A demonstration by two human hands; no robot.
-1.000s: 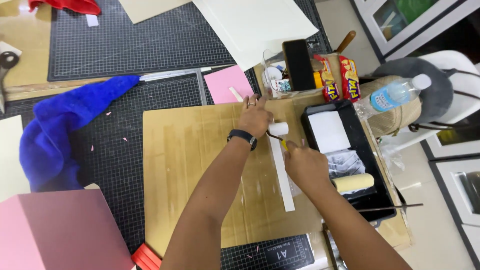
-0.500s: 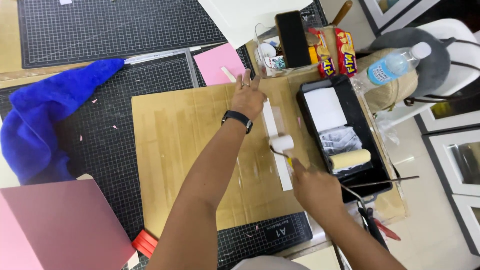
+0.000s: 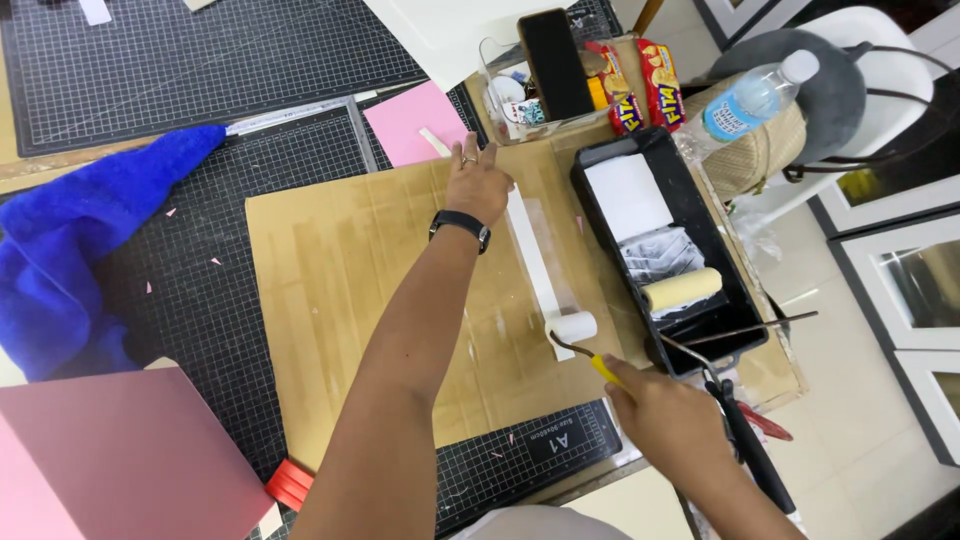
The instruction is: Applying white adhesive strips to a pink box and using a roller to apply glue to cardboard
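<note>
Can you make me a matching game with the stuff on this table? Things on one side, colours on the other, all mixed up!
Things:
1. cloth
2. small roller
3. paint tray
4. square sheet of paper

Colours:
A. black
B. pink
C. blue
D. white

Pairs: 1-C, 2-D, 3-A, 4-B. The right hand holds the small roller on the white strip that the left hand pins down.

Table (image 3: pixel 40 170) with cutting mats (image 3: pixel 200 60)
On the mats: brown cardboard (image 3: pixel 340 260), blue cloth (image 3: pixel 70 250), pink sheet (image 3: pixel 410 125).
</note>
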